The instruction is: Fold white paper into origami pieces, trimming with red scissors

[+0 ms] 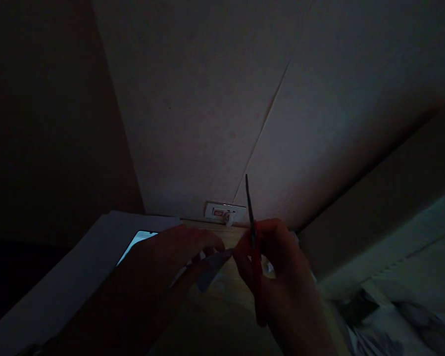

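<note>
Dim light covers the whole scene. My left hand [173, 257] is closed on a small folded piece of paper [210, 271], pinched between thumb and fingers above a wooden tabletop [222, 309]. My right hand [281, 277] holds red-handled scissors [258, 282], their dark blades upright and seemingly together, pointing toward the wall. The right thumb and fingertip meet at the paper's right corner, touching it. Partly behind my left wrist, a phone with a lit screen [135, 243] lies on white sheets of paper [84, 264].
A wall outlet [225, 212] with a red switch and a white plug sits low on the pale wall [200, 123], just beyond my hands. Small white scraps [270, 267] lie behind my right hand. At lower right are a dark object [359, 306] and rumpled fabric [381, 341].
</note>
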A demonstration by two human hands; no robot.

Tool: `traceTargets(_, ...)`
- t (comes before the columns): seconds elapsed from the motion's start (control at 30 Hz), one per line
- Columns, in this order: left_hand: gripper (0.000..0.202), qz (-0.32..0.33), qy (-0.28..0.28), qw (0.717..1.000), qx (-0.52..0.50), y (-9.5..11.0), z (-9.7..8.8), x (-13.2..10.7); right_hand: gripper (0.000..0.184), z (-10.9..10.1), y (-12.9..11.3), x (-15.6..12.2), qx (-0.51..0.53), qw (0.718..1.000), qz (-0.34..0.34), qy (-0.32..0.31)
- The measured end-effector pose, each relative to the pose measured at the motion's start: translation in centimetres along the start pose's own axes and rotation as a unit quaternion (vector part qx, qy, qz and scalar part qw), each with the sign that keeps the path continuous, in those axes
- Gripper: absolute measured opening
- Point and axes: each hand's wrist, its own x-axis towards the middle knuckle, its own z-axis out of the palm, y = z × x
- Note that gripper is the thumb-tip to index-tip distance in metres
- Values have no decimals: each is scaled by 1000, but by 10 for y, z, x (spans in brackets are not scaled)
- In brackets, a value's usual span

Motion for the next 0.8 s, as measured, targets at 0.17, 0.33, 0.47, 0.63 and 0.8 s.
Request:
traceTargets(0.17,18,13,-12,1000,-25,-1,-4,1,14,-5,0,8,94,993,42,-64)
traceTargets(0.33,17,34,13,999,-33,0,-5,3,22,-9,5,16,199,965,90,-144)
traceTargets(0.47,15,29,23,998,-48,2,-5,1,20,-10,11,18,240,951,72,-180)
traceTargets(0.63,13,8,27,999,-44,4,-3,-1,22,-7,11,15,235,958,74,-145)
traceTargets(0.8,9,19,9,999,-49,5,-4,2,20,-3,4,11,233,962,80,-115)
